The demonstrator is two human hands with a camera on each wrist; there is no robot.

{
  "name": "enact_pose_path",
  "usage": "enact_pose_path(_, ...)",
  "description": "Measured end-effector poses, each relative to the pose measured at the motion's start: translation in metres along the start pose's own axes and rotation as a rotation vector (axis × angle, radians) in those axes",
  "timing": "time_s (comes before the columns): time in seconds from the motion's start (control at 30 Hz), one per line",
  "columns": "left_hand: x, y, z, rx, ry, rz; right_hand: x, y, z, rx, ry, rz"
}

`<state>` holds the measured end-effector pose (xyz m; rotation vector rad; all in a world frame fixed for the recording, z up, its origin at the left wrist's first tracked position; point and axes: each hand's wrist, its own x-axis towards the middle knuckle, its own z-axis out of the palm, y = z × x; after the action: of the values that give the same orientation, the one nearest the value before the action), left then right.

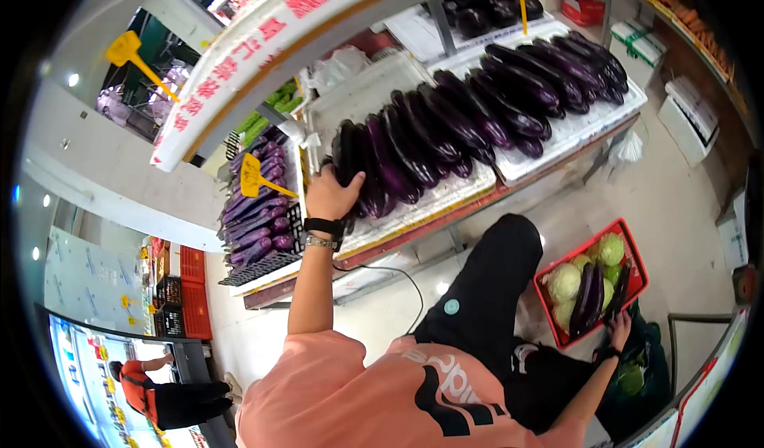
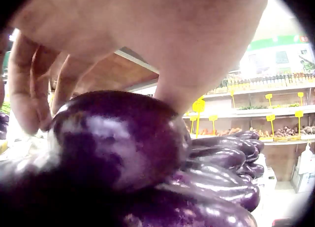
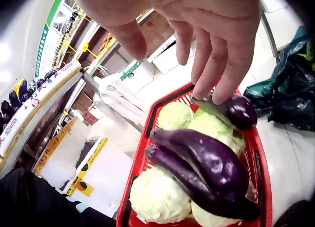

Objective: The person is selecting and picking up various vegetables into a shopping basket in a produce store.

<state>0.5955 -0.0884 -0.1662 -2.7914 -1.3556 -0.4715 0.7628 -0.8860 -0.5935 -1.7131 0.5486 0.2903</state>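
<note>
My left hand (image 1: 333, 196) is at the left end of a row of glossy dark eggplants (image 1: 430, 130) on a white display tray. In the left wrist view, thumb and fingers straddle a fat eggplant (image 2: 118, 138), gripping it from either side. My right hand (image 3: 197, 35) is over a red plastic basket (image 3: 263, 187), its fingers loosely extended and the fingertips on an eggplant (image 3: 241, 113) along the basket's side. Two more eggplants (image 3: 206, 163) lie in the basket on pale round cabbages (image 3: 160, 195).
Slim purple eggplants (image 1: 259, 201) fill a black crate left of the tray, beside a yellow price tag (image 1: 251, 176). A dark green plastic bag (image 3: 285, 89) is on the floor near the basket. Another person (image 1: 163, 388) stands at a lit cooler on the far left.
</note>
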Motion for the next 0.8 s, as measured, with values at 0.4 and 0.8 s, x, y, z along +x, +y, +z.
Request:
enact_pose_path(0.4, 0.04, -0.022, -0.002, -0.442, -0.363, -0.237, -0.032, 0.016, 0.022, 0.113, 0.033, 0.109)
enact_pose_path(0.8, -0.042, -0.012, -0.023, -1.747, -0.614, -0.264, -0.152, -0.198, 0.102, -0.287, -0.191, -0.525)
